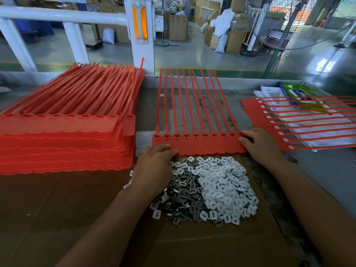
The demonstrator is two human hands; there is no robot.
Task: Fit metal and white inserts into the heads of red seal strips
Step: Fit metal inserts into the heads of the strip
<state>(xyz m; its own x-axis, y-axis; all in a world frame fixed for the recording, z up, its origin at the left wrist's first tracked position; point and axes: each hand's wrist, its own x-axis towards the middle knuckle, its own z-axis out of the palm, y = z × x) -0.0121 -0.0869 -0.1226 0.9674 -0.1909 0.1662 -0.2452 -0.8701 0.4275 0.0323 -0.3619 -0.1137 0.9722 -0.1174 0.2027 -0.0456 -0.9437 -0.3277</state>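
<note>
**Sheet squared on the bench, white caps not yet in**

Both my hands are on the red seal strips [202, 149], which lie across the bench [317, 170] just beyond the heap. My right hand [260, 143] lies relaxed on the sheet's right end. My left hand [154, 162] bends its fingers [169, 150] onto the near-left corner; pinching or only pressing, I cannot tell.

The heads [195, 136] show dark metal seated and no white, so capping looks next. The risk is that my left wrist sits right over the heap, and a careless sweep could scatter pieces or blend the piles further. A shifting sheet could also tip out seated metal.

No tray anywhere: the metal inserts [179, 193] and white inserts [223, 185] lie loose on cardboard [192, 245], touching and mixing at the seam. A stack of blanks [63, 143] waits left, and a capped sheet [250, 110] lies right.
</note>
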